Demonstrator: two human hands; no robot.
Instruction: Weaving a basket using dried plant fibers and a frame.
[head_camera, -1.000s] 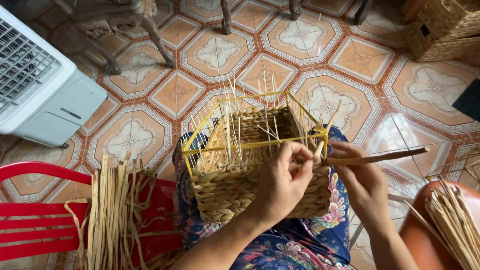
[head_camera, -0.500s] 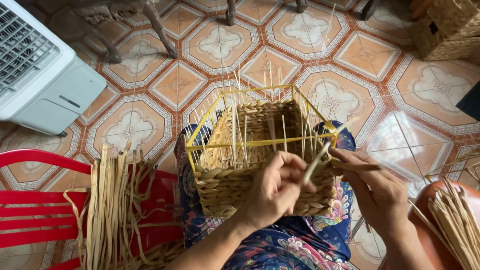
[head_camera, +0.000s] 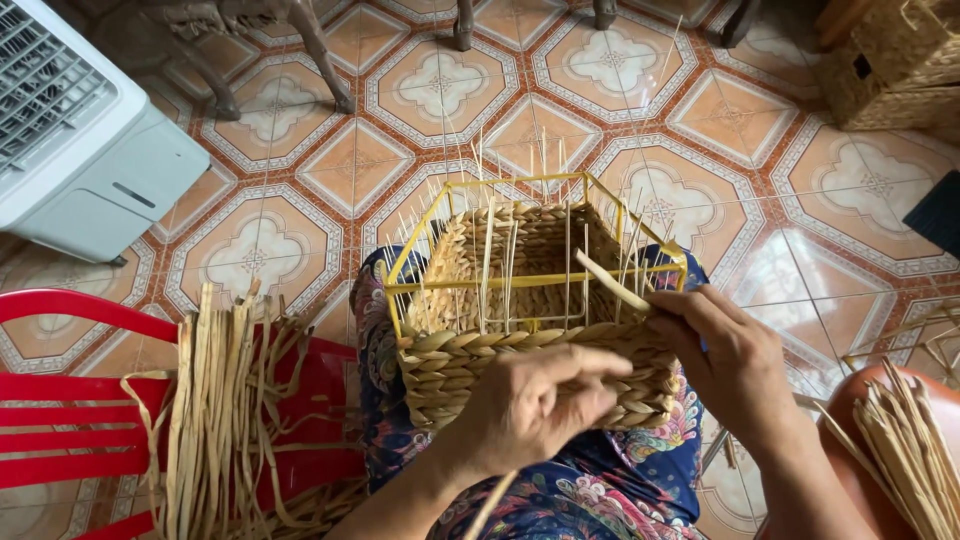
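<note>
A half-woven straw basket on a yellow wire frame rests on my lap, thin upright stakes sticking out of it. My left hand presses against the near woven wall, fingers curled over the top braid. My right hand is at the basket's right near corner and pinches a flat straw strand that slants up and left into the basket. My lap is covered by blue flowered cloth.
A bundle of loose straw strands lies over a red plastic chair on my left. More strands lie on an orange stool at right. A white fan unit stands far left, a woven basket top right, chair legs on the tiled floor.
My right hand has swung the strand from lying out to the right to slanting up into the basket. My left hand slid down onto the near wall. The view has tilted slightly.
</note>
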